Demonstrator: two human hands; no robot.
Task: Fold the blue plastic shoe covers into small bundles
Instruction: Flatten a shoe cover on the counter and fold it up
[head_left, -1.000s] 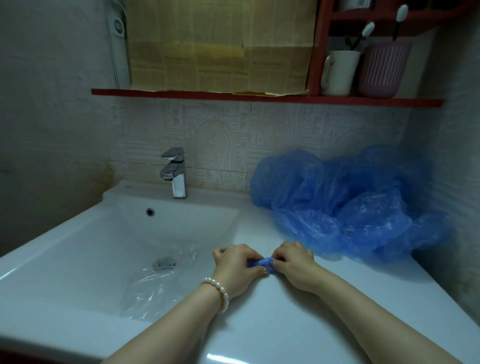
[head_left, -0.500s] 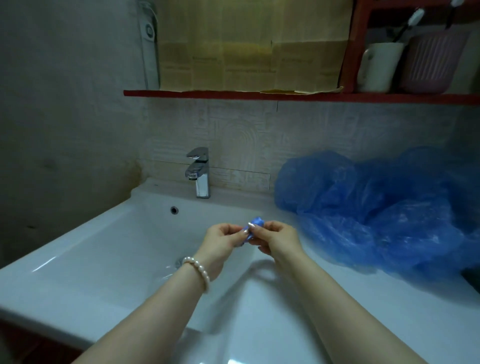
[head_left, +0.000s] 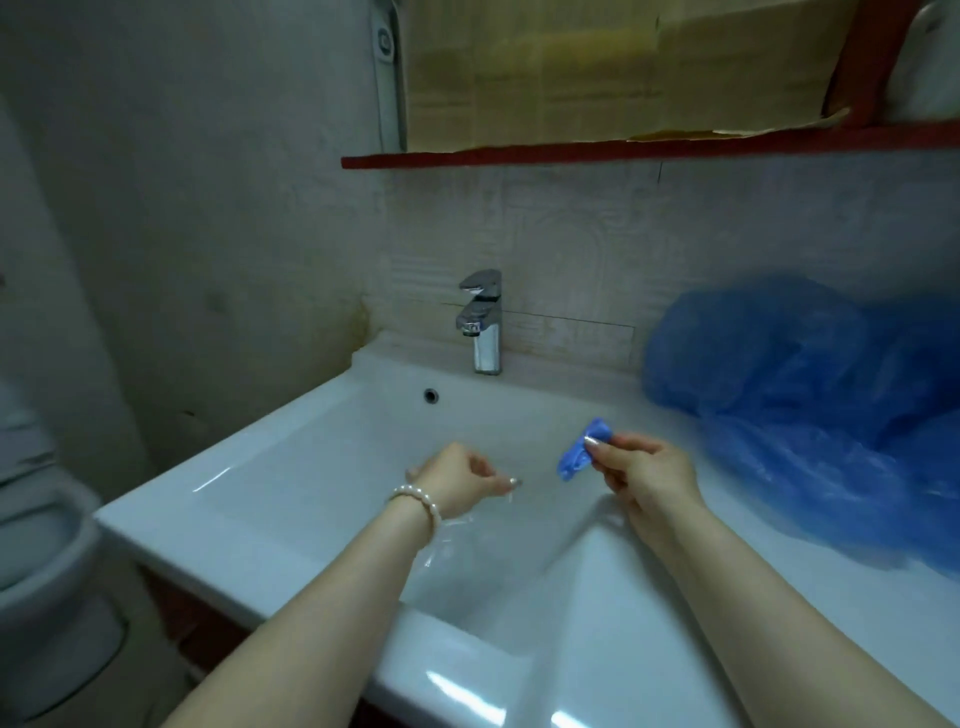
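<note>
The right hand (head_left: 641, 470) pinches a small folded blue bundle (head_left: 583, 456) between thumb and fingertips, holding it in the air above the right part of the sink basin (head_left: 322, 467); the bundle sticks out to the left of the fingers, crumpled and roughly oblong, of thin glossy plastic. The left hand (head_left: 457, 475), with a pearl bracelet (head_left: 418, 501) on its wrist, hangs over the basin well apart from the bundle, its fingers loosely curled and holding nothing. A clear plastic sheet (head_left: 447, 540) lies in the basin below that wrist. On the white glazed counter (head_left: 779, 623) to the right sits a loose heap of blue shoe covers (head_left: 810, 410), wrinkled and translucent, reaching back to the tiled wall. A chrome faucet (head_left: 483, 322) stands behind the basin, a red shelf (head_left: 623, 148) runs above it, and a toilet (head_left: 47, 545) shows at the left edge.
</note>
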